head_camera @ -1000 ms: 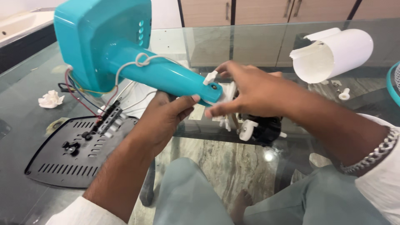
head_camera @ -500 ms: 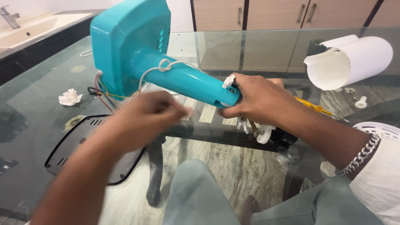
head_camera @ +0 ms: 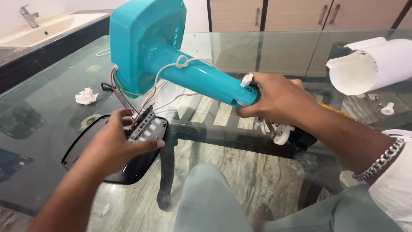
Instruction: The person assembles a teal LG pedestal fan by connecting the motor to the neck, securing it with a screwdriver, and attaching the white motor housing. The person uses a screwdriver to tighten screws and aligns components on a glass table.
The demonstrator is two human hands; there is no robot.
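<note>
A: Hands, two. What is each one doing?
B: Right hand (head_camera: 281, 98) is gripping the narrow end of the turquoise fan stand (head_camera: 171, 56), fingers wrapped round it, holding it tilted above the glass worktop (head_camera: 51, 86). Left hand (head_camera: 113, 144) is lying half-spread over the switch block (head_camera: 143, 124), fingertips touching it.
A: And the switch block is sitting where?
B: On the black base plate (head_camera: 128, 169), with coloured wires (head_camera: 122, 92) running up into the stand.
A: Surroundings?
B: White cylindrical housing (head_camera: 373, 64) lying far right; crumpled tissue (head_camera: 86, 96) lying left; black-and-white motor part (head_camera: 289, 135) lying beneath the right wrist.
</note>
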